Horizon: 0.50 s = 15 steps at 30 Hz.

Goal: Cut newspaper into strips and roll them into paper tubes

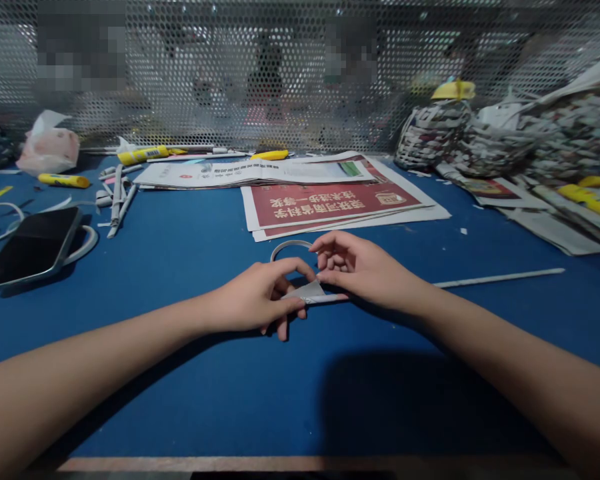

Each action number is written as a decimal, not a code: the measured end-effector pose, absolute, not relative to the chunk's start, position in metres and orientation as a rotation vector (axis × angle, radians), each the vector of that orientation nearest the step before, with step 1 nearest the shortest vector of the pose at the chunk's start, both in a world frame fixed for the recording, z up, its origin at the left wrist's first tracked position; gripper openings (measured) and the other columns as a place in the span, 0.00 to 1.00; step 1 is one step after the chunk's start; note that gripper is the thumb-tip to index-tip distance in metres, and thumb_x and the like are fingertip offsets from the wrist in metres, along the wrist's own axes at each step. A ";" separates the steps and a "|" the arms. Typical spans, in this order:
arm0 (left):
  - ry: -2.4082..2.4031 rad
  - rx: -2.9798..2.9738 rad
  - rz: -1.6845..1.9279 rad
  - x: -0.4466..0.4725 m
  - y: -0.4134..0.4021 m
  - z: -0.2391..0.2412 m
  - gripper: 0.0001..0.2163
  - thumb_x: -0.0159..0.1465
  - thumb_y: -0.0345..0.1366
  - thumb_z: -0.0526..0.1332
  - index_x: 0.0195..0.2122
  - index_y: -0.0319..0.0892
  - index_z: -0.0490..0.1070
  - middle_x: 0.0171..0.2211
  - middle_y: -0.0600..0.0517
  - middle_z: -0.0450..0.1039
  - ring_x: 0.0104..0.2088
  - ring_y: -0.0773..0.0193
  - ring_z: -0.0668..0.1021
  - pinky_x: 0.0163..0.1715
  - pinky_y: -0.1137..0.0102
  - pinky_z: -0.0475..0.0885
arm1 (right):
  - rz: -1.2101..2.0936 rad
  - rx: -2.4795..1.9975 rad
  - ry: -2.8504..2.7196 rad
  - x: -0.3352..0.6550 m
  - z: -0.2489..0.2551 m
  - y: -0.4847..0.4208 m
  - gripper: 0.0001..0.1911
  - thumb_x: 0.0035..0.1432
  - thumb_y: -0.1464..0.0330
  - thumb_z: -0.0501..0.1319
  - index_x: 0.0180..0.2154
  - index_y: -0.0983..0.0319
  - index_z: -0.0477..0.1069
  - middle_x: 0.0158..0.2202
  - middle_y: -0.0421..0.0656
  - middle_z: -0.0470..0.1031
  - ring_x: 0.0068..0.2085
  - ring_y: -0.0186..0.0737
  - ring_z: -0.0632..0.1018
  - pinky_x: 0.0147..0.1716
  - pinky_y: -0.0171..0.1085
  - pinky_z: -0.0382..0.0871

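Observation:
My left hand (250, 297) is closed on a thin rolled paper tube (325, 299), thumb in front and fingers behind. A loose triangular paper corner (307, 291) stands up from the tube near my left index fingertip. Close by on the right, my right hand (353, 263) has its fingers curled, thumb and index apart, with the thumb tip beside that corner. The tube passes under my right wrist; a pale stick-like length (500, 277) shows beyond it on the right. Just behind my hands is a pale curved band (290, 245), partly hidden.
Folded newspapers (340, 203) lie ahead on the blue table (180, 400). A phone (35, 247), paper rolls (119, 200) and yellow glue tubes (143, 155) are on the left. Woven paper baskets (430, 133) stand back right, before a perforated metal screen (300, 87).

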<state>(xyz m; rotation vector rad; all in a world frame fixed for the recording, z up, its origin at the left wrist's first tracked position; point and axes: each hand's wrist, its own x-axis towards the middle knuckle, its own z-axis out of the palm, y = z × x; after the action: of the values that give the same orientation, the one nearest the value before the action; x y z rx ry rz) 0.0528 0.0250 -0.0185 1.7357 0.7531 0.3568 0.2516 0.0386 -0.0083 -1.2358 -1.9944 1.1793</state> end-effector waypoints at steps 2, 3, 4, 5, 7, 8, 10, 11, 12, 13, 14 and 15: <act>0.754 1.726 0.360 0.053 0.025 -0.019 0.07 0.64 0.35 0.52 0.42 0.44 0.56 0.28 0.55 0.70 0.19 0.69 0.76 0.11 0.82 0.65 | 1.206 -1.245 -1.983 0.252 -0.007 0.038 0.14 0.49 0.70 0.60 0.40 0.61 0.61 0.29 0.37 0.65 0.27 0.30 0.68 0.22 0.30 0.64; 0.755 1.723 0.362 0.053 0.025 -0.019 0.07 0.64 0.35 0.52 0.42 0.44 0.56 0.28 0.55 0.71 0.19 0.69 0.76 0.11 0.82 0.65 | 1.219 -1.246 -1.979 0.252 -0.007 0.038 0.14 0.49 0.70 0.60 0.40 0.61 0.61 0.29 0.37 0.65 0.27 0.30 0.68 0.22 0.30 0.64; 0.755 1.720 0.363 0.053 0.025 -0.019 0.07 0.64 0.35 0.53 0.42 0.44 0.56 0.28 0.55 0.71 0.19 0.69 0.76 0.11 0.82 0.64 | 1.234 -1.244 -1.976 0.251 -0.006 0.038 0.14 0.49 0.70 0.60 0.40 0.61 0.61 0.29 0.37 0.65 0.27 0.29 0.68 0.21 0.30 0.65; 0.755 1.718 0.364 0.053 0.025 -0.019 0.07 0.64 0.35 0.53 0.42 0.44 0.56 0.28 0.55 0.71 0.19 0.69 0.76 0.11 0.82 0.64 | 1.248 -1.241 -1.970 0.251 -0.006 0.038 0.14 0.49 0.70 0.60 0.40 0.61 0.61 0.29 0.37 0.65 0.26 0.29 0.68 0.21 0.30 0.65; 0.758 1.717 0.368 0.054 0.026 -0.020 0.07 0.64 0.34 0.53 0.42 0.45 0.56 0.28 0.55 0.71 0.19 0.70 0.76 0.10 0.82 0.64 | 1.276 -1.231 -1.949 0.251 -0.006 0.039 0.14 0.49 0.71 0.60 0.40 0.61 0.61 0.28 0.37 0.65 0.26 0.29 0.68 0.21 0.30 0.65; 0.759 1.716 0.367 0.054 0.026 -0.020 0.07 0.64 0.34 0.53 0.42 0.45 0.56 0.28 0.55 0.71 0.19 0.69 0.76 0.10 0.82 0.64 | 1.294 -1.222 -1.940 0.251 -0.007 0.039 0.14 0.49 0.71 0.60 0.39 0.61 0.61 0.28 0.36 0.65 0.25 0.28 0.68 0.21 0.30 0.65; 0.760 1.713 0.365 0.053 0.026 -0.020 0.07 0.64 0.35 0.53 0.42 0.44 0.56 0.28 0.55 0.71 0.19 0.69 0.76 0.10 0.82 0.64 | 1.332 -1.197 -1.930 0.252 -0.007 0.040 0.14 0.49 0.71 0.60 0.39 0.61 0.61 0.27 0.36 0.65 0.25 0.28 0.68 0.21 0.30 0.65; 0.760 1.711 0.363 0.053 0.026 -0.020 0.07 0.64 0.35 0.53 0.43 0.44 0.56 0.28 0.54 0.71 0.19 0.69 0.76 0.11 0.82 0.64 | 1.353 -1.184 -1.930 0.252 -0.007 0.040 0.14 0.49 0.71 0.60 0.39 0.61 0.61 0.27 0.36 0.65 0.25 0.28 0.68 0.21 0.30 0.65; 0.758 1.708 0.359 0.053 0.026 -0.020 0.08 0.64 0.35 0.53 0.43 0.44 0.56 0.28 0.54 0.71 0.19 0.70 0.76 0.11 0.82 0.64 | 1.373 -1.172 -1.932 0.253 -0.007 0.040 0.14 0.49 0.71 0.60 0.40 0.61 0.62 0.27 0.37 0.66 0.26 0.29 0.69 0.21 0.30 0.66; 0.757 1.704 0.357 0.053 0.026 -0.020 0.08 0.64 0.36 0.53 0.43 0.44 0.56 0.29 0.54 0.71 0.19 0.70 0.76 0.11 0.82 0.64 | 1.388 -1.160 -1.934 0.253 -0.006 0.040 0.14 0.49 0.71 0.60 0.40 0.61 0.62 0.27 0.37 0.66 0.27 0.30 0.70 0.22 0.30 0.66; 0.756 1.701 0.355 0.053 0.027 -0.020 0.08 0.63 0.36 0.53 0.43 0.44 0.56 0.29 0.54 0.71 0.19 0.70 0.76 0.11 0.82 0.64 | 1.395 -1.149 -1.939 0.254 -0.005 0.040 0.14 0.49 0.71 0.60 0.40 0.61 0.62 0.28 0.38 0.67 0.28 0.31 0.70 0.22 0.31 0.67; 0.755 1.698 0.355 0.053 0.027 -0.020 0.08 0.63 0.36 0.53 0.43 0.44 0.56 0.29 0.54 0.71 0.19 0.70 0.76 0.11 0.82 0.64 | 1.397 -1.139 -1.947 0.255 -0.004 0.040 0.14 0.49 0.70 0.60 0.40 0.61 0.62 0.29 0.39 0.68 0.29 0.32 0.71 0.22 0.31 0.67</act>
<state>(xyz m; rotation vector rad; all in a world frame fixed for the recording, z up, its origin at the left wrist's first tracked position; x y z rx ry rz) 0.0530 0.0269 -0.0202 1.6982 0.7550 0.3547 0.2548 0.0398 -0.0042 -1.1386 -1.9474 1.3967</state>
